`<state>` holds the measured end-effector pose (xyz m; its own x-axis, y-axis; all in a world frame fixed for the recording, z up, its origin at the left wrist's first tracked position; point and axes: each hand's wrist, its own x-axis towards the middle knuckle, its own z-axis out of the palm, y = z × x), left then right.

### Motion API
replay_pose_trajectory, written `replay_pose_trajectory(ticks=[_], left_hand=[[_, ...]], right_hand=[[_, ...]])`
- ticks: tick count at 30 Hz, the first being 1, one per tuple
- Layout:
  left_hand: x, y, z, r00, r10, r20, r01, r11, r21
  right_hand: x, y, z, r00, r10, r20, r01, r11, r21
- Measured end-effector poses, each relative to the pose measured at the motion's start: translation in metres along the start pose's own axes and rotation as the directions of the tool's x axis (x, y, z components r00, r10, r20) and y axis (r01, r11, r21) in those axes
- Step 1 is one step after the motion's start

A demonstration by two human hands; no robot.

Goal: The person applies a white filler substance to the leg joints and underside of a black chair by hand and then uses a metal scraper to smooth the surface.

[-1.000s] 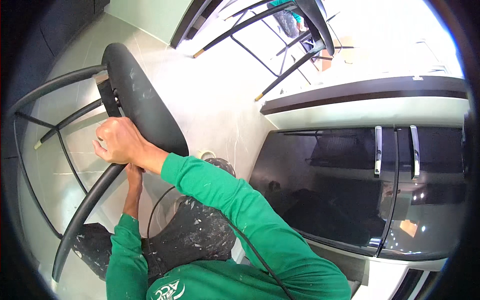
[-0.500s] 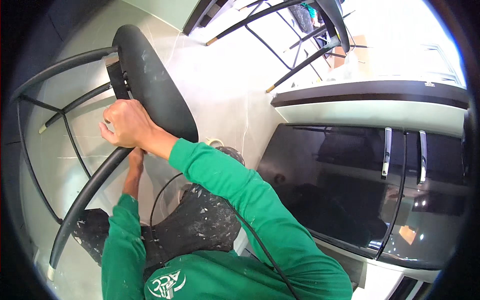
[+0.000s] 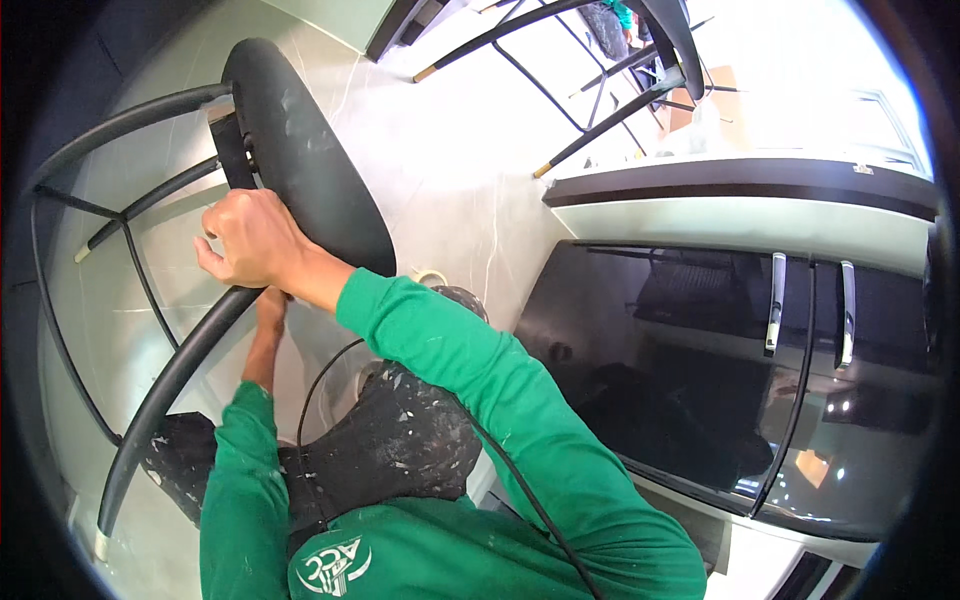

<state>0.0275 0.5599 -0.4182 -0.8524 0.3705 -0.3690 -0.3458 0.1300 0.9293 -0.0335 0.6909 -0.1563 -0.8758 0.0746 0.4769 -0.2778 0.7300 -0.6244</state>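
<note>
A black stool lies tipped on its side at my left, its seat (image 3: 300, 150) on edge and its curved legs (image 3: 165, 400) pointing left. Thin black rods join the legs. Against the underside of the seat, my right hand (image 3: 250, 235) is closed at the top of the near leg, just below a flat dark bracket (image 3: 232, 150). Whatever its fingers grip is hidden by the hand itself. My left hand (image 3: 270, 308) reaches up beneath that leg, close under the right one. Its fingers are hidden behind the leg and the right hand.
A tape roll (image 3: 430, 277) lies on the floor beyond my right forearm. Glossy black cabinet doors (image 3: 650, 370) with chrome handles (image 3: 775, 305) stand at the right, below a dark-edged ledge (image 3: 720, 182). Another black stool (image 3: 600, 120) lies farther off, near a partly visible person (image 3: 612, 30).
My right hand has shifted very slightly at the leg joint and stays closed. The stool has tilted or slid a little within the view. My left hand stays beneath the leg.
</note>
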Motion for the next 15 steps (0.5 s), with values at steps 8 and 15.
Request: replay_pose_trajectory(ticks=[8,15], left_hand=[[-0.011,0.004,0.018,0.989,-0.148,0.020,0.149,0.987,-0.056],[-0.002,-0.028,0.028,0.995,0.034,0.093,-0.060,0.955,0.290]], right_hand=[[-0.002,0.010,0.006,0.998,-0.010,0.068,0.014,0.997,-0.072],[-0.006,0.021,0.007,0.993,-0.013,0.121,0.031,0.989,-0.144]])
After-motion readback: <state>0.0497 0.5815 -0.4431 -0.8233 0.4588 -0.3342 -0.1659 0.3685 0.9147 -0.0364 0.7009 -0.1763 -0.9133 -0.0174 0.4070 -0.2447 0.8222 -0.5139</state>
